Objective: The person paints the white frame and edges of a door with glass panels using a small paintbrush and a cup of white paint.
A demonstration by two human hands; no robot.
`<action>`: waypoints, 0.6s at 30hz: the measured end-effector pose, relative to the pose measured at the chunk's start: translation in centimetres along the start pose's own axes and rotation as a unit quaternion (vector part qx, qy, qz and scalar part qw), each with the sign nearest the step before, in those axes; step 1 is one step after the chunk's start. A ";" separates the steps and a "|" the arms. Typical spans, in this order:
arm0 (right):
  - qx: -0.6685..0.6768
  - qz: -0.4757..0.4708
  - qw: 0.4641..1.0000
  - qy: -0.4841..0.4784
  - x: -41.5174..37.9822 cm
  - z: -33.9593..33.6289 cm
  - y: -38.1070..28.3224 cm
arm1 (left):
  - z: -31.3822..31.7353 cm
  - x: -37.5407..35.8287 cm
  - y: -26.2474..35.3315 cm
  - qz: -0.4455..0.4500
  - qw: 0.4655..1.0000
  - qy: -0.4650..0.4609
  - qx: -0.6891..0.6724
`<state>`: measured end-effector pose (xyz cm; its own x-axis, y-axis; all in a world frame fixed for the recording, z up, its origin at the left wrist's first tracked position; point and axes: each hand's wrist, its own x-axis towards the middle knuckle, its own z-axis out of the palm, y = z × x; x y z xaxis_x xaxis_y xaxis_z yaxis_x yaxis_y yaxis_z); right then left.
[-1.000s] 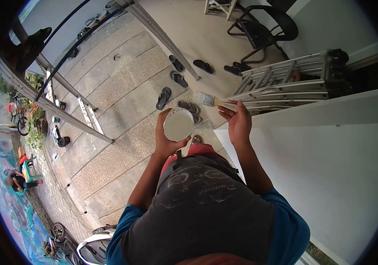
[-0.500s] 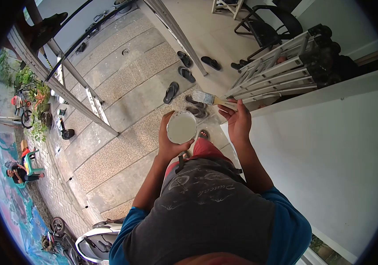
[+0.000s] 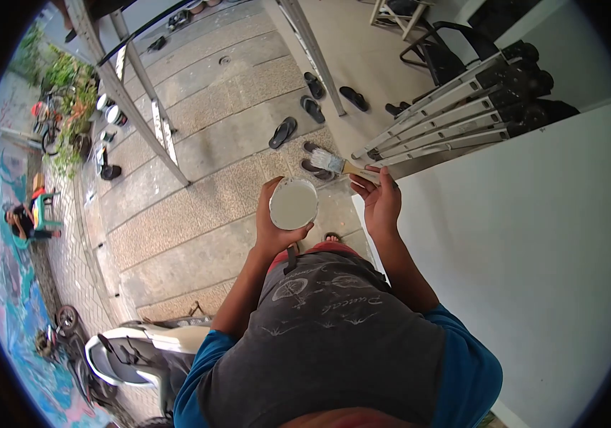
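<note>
My left hand [image 3: 271,227] is wrapped round a tub of off-white paint [image 3: 294,204], held upright in front of my waist. Pale smears mark the tub's rim. To its right, my right hand [image 3: 380,201] grips the wooden handle of a paintbrush [image 3: 339,165] between thumb and fingers. The brush points left, its bristles coated in whitish paint, a little above and to the right of the tub and apart from it. Below the brush, in the line of sight, lie sandals [image 3: 316,171] on the ground.
A folded ladder [image 3: 441,118] leans by a white panel [image 3: 505,250] on my right. Another ladder [image 3: 138,107] stands at the upper left. Several sandals [image 3: 283,133] lie on the paving. A motorbike [image 3: 134,357] is at the lower left; a seated person [image 3: 23,220] is far left.
The view has shifted, with the motorbike showing more and the ladders placed differently. The brush has turned slightly, its bristles a bit lower. Both hands keep their hold.
</note>
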<state>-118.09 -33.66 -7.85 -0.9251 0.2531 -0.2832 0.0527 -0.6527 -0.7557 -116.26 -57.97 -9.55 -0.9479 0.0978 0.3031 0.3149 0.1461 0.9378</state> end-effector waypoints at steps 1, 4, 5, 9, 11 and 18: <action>-0.006 0.005 1.000 -0.012 0.0 -0.2 -0.3 | 0.5 -0.8 0.7 -0.012 1.000 0.016 0.003; -0.030 0.023 0.998 -0.048 0.0 -0.7 -1.6 | 2.4 -3.8 2.1 -0.033 0.997 0.074 0.010; -0.040 0.020 0.997 -0.060 0.0 -0.8 -1.9 | 2.9 -4.9 2.4 -0.035 0.995 0.096 0.009; -0.058 0.024 0.989 -0.133 0.4 -1.2 -3.0 | 4.7 -9.0 3.6 -0.034 0.986 0.160 0.031; -0.057 0.043 0.986 -0.148 -0.3 -0.8 -3.6 | 5.5 -11.1 5.2 -0.066 0.978 0.199 0.014; -0.067 0.116 0.956 -0.261 -3.7 2.8 -0.8 | 5.6 -20.6 8.7 -0.047 0.943 0.314 0.101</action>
<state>-115.75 -36.12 -4.58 -0.9426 -0.3009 -0.1448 0.2941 -0.5427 -0.7867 -93.75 -53.24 -8.58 -0.7926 -0.5186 0.3206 0.1705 0.3164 0.9332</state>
